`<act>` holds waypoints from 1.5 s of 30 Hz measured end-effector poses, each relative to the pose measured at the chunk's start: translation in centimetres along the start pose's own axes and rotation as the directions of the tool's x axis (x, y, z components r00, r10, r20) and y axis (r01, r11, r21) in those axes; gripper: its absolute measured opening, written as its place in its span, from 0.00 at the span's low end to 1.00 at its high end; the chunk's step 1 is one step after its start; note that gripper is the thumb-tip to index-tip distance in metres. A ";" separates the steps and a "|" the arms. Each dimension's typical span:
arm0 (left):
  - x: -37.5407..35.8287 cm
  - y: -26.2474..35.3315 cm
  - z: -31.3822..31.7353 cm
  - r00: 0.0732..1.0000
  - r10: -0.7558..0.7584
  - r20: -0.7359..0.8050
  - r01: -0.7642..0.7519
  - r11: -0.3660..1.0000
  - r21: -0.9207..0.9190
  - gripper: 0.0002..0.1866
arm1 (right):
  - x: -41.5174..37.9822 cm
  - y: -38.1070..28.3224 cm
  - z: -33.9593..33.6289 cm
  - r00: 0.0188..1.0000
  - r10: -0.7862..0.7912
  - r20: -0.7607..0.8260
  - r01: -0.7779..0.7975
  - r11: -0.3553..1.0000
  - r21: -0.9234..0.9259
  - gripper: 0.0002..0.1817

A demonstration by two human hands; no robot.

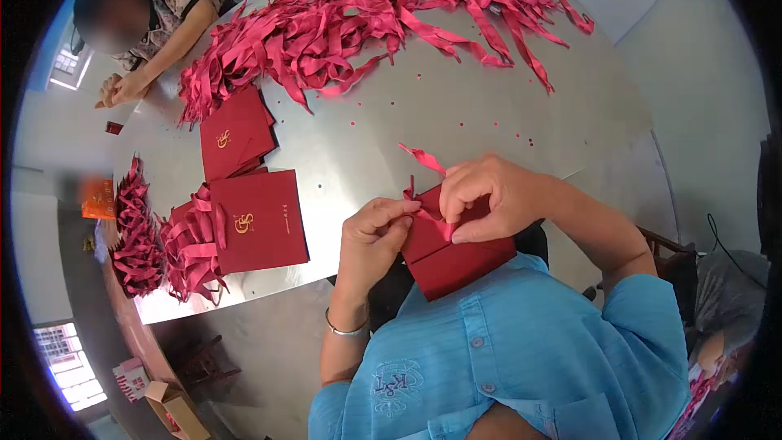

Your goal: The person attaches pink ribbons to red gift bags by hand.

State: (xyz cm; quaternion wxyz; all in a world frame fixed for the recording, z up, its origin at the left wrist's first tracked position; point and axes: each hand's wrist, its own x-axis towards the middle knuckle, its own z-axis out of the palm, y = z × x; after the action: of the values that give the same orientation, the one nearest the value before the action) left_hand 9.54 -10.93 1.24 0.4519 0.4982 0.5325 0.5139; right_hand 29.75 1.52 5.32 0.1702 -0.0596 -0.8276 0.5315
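A dark red bag (460,265) rests at the table's front edge, against the blue shirt. Pink-red ribbon (425,158) runs up from its top edge, with one loose end pointing away over the table. My left hand (373,238) pinches the ribbon at the bag's left upper corner, thumb and forefinger together. On the right, my right hand (481,200) has its fingers closed on another part of the same ribbon, just above the bag. The two hands are close together but apart.
Red bags with gold print (273,224) lie at the left, ribbons beside them. Large ribbon piles (326,33) cover the table's far side (391,122), where small red dots are scattered. Another person's hands (122,90) are at the far left. A cardboard box (175,411) stands lower left.
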 end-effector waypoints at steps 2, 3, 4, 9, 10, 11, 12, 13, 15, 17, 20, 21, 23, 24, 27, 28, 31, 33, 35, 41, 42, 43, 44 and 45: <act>0.0 0.6 0.1 0.999 -0.043 0.000 0.043 0.998 0.045 0.13 | 0.0 0.3 -0.1 0.995 0.089 -0.049 -0.080 0.983 0.165 0.06; 0.0 0.8 0.1 0.996 -0.086 0.000 0.086 0.992 0.092 0.12 | 0.0 0.3 -0.2 0.995 0.090 -0.051 -0.080 0.983 0.165 0.06; 0.0 0.8 0.2 0.996 -0.085 0.003 0.084 0.992 0.093 0.12 | 0.1 0.2 -0.4 0.989 0.143 -0.038 -0.135 0.976 0.170 0.05; 0.1 1.2 0.5 0.997 -0.076 0.013 0.074 0.989 0.128 0.11 | 0.5 0.6 -1.3 0.970 0.243 -0.012 -0.231 0.935 0.268 0.04; 0.2 1.3 0.4 0.997 -0.075 0.025 0.071 0.989 0.132 0.11 | 0.5 0.5 -1.4 0.960 0.278 0.032 -0.273 0.909 0.313 0.04; 0.2 1.4 0.3 0.995 -0.086 0.041 0.079 0.986 0.146 0.12 | 0.7 0.3 -1.5 0.948 0.308 0.079 -0.315 0.879 0.357 0.04; 0.2 1.5 0.2 0.994 -0.097 0.056 0.087 0.983 0.160 0.14 | 0.9 0.0 -1.8 0.948 0.310 0.067 -0.313 0.879 0.360 0.04; 0.2 1.6 0.2 0.993 -0.098 0.071 0.085 0.983 0.163 0.14 | 1.1 -0.4 -2.2 0.935 0.333 0.120 -0.354 0.867 0.351 0.04; 0.3 1.8 0.2 0.995 -0.025 0.093 0.014 0.993 0.118 0.12 | 1.4 -0.4 -2.8 0.920 0.362 0.152 -0.393 0.852 0.347 0.06; 0.2 1.7 0.1 0.993 -0.060 0.103 0.053 0.996 0.075 0.10 | 1.6 0.3 -3.2 0.917 0.334 0.219 -0.390 0.869 0.305 0.08; 0.2 1.8 -0.1 0.987 -0.130 0.096 0.125 0.991 0.049 0.09 | 2.2 1.0 -3.5 0.897 0.361 0.254 -0.425 0.863 0.273 0.09; 0.2 1.9 -0.1 0.984 -0.165 0.070 0.160 0.985 0.064 0.09 | 2.5 1.1 -3.6 0.889 0.366 0.274 -0.425 0.883 0.200 0.09; 0.4 1.5 -0.2 0.989 -0.123 0.086 0.114 0.988 0.105 0.09 | 2.9 1.4 -3.7 0.902 0.338 0.268 -0.402 0.885 0.235 0.09; 0.4 1.5 -0.1 0.992 -0.101 0.079 0.092 0.989 0.116 0.09 | 3.1 1.1 -3.8 0.886 0.366 0.284 -0.434 0.870 0.233 0.09; 0.4 1.5 0.2 0.991 -0.113 0.067 0.106 0.990 0.097 0.08 | 3.6 1.3 -3.4 0.871 0.386 0.303 -0.463 0.850 0.250 0.09; 0.4 1.5 0.2 0.988 -0.144 0.055 0.141 0.988 0.059 0.07 | 3.8 1.5 -3.2 0.871 0.380 0.312 -0.464 0.846 0.263 0.08; 0.5 1.5 0.2 0.983 -0.173 0.054 0.171 0.984 0.049 0.06 | 4.2 1.3 -3.2 0.876 0.361 0.321 -0.442 0.866 0.232 0.08; 0.4 1.1 0.0 0.981 -0.187 0.045 0.185 0.982 0.035 0.06 | 4.5 1.0 -3.4 0.882 0.363 0.302 -0.427 0.886 0.181 0.08; 0.4 1.1 0.0 0.979 -0.201 0.036 0.200 0.980 0.021 0.06 | 4.6 0.9 -3.5 0.887 0.364 0.283 -0.411 0.903 0.128 0.09; 0.4 1.1 0.2 0.985 -0.167 0.036 0.167 0.986 0.009 0.08 | 2.8 0.4 -4.2 0.925 0.366 0.102 -0.378 0.912 0.159 0.09; 0.4 1.2 0.1 0.983 -0.178 0.038 0.178 0.984 0.001 0.09 | 2.0 0.6 -4.3 0.946 0.323 0.029 -0.324 0.933 0.155 0.09; 0.4 1.2 0.1 0.981 -0.188 0.040 0.188 0.982 -0.008 0.10 | 1.2 0.7 -4.3 0.960 0.277 -0.045 -0.268 0.952 0.146 0.09; 0.3 1.1 0.1 0.981 -0.189 0.034 0.190 0.982 -0.012 0.10 | 0.5 0.5 -4.3 0.960 0.278 -0.038 -0.270 0.952 0.145 0.09; 0.3 1.0 0.1 0.983 -0.178 0.033 0.179 0.983 -0.028 0.10 | -0.2 0.0 -4.3 0.948 0.315 -0.043 -0.305 0.938 0.163 0.09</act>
State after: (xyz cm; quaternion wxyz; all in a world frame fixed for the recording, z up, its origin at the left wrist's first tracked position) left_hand 9.64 -10.61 2.27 0.5119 0.4491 0.5602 0.4717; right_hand 31.38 5.17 6.86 0.1166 -0.1940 -0.7579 0.6119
